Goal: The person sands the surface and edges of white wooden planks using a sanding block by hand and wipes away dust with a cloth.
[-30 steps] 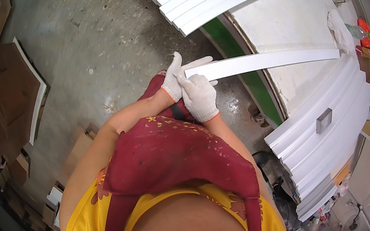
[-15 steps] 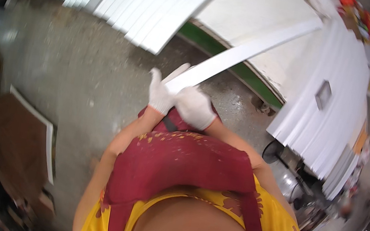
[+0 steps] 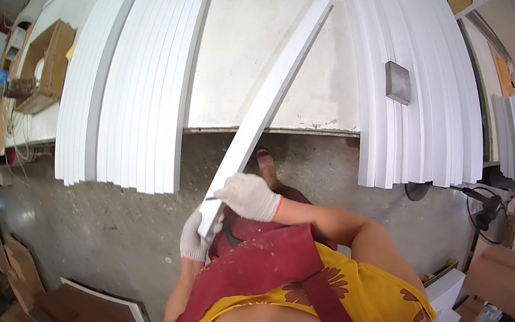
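Note:
A long white strip (image 3: 266,98) slants from the worktable toward me, its far end lying on the tabletop. My left hand (image 3: 194,237), in a white knitted glove, is closed round the strip's near end from beneath. Over that same end is my right hand (image 3: 250,196), gloved alike, fingers pinched together. A small, thin dark piece shows at its fingertips against the strip; its kind is too small to make out.
The white worktable (image 3: 241,50) bears rows of white strips at left (image 3: 153,77) and right (image 3: 420,133). A grey metal block (image 3: 398,82) rests on the right rows. A wooden box (image 3: 48,67) stands far left, cardboard boxes (image 3: 500,277) at right.
My view has turned, so the worktable shows more fully. The strip points more straight ahead. My left hand has gone from spread to wrapped round its end; the right has moved above it.

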### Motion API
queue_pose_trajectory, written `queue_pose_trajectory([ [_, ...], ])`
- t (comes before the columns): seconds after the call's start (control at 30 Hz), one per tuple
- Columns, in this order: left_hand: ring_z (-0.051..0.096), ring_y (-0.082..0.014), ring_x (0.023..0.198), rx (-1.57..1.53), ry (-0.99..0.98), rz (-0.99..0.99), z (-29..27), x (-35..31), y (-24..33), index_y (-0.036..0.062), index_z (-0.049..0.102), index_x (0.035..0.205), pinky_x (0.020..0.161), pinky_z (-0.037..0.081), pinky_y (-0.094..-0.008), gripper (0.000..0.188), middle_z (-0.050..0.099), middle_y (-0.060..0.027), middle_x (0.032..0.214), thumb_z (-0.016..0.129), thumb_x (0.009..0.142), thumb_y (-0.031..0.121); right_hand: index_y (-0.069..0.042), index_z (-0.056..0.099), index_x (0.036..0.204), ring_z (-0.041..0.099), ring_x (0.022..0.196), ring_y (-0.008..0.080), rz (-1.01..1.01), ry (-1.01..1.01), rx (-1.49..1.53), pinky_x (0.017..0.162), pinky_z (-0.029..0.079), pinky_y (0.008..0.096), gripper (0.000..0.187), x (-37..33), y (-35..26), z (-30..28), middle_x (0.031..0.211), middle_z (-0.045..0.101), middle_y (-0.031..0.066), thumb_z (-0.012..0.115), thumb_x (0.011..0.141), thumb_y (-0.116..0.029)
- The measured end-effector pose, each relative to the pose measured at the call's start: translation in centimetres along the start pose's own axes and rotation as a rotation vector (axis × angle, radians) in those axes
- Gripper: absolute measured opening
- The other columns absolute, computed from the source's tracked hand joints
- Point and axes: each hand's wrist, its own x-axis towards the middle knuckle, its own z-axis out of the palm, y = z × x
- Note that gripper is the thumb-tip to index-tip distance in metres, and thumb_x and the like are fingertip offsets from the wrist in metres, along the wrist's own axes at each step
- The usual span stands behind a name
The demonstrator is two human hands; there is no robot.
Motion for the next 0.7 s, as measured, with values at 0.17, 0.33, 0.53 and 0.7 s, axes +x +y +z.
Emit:
queue_pose_trajectory([
  [0.17, 0.067, -0.0197, 0.097, 0.268, 0.038, 0.158, -3.4, -5.0, 0.3, -0.0077, 0.058, 0.128, 0.081, 0.059, -0.0345, 0.057, 0.065, -0.0102, 0.112, 0.063, 0.093, 0.037, -0.022, 0.078, 0.095, 0.066, 0.08, 0.0263, 0.153, -0.032, -0.155, 0.066, 0.056, 0.0377, 0.021, 1.6, 4.7, -1.3, 0.083, 0.062, 0.0071, 0.059, 0.088, -0.019],
  [0.33, 0.067, -0.021, 0.099, 0.328, 0.124, 0.178, -6.3, -7.8, -0.6, -0.009, 0.06, 0.125, 0.082, 0.059, -0.0371, 0.056, 0.065, -0.0101, 0.111, 0.062, 0.091, 0.036, -0.021, 0.07, 0.119, 0.065, 0.092, 0.0277, 0.356, -0.105, -0.51, 0.076, 0.058, 0.04, 0.03, 7.1, 17.7, -9.1, 0.096, 0.063, 0.0102, 0.051, 0.096, -0.017],
  [0.53, 0.067, -0.0222, 0.099, 0.277, 0.192, 0.166, -4.9, -7.7, -0.4, -0.0096, 0.062, 0.121, 0.082, 0.06, -0.0379, 0.06, 0.066, -0.0108, 0.11, 0.067, 0.088, 0.04, -0.014, 0.069, 0.107, 0.065, 0.1, 0.0344, 0.706, 0.409, -0.508, 0.084, 0.055, 0.0518, 0.023, 12.6, 39.0, -15.8, 0.103, 0.067, 0.0141, 0.051, 0.097, -0.023],
  [0.7, 0.068, -0.021, 0.094, 0.256, 0.242, 0.152, -3.8, -7.2, 0.1, -0.0101, 0.062, 0.12, 0.078, 0.06, -0.0355, 0.067, 0.067, -0.0102, 0.106, 0.072, 0.084, 0.045, -0.013, 0.073, 0.105, 0.066, 0.099, 0.0369, 0.616, 0.377, -0.766, 0.084, 0.054, 0.0496, 0.024, 12.1, 48.1, -20.6, 0.108, 0.07, 0.0132, 0.057, 0.092, -0.025],
])
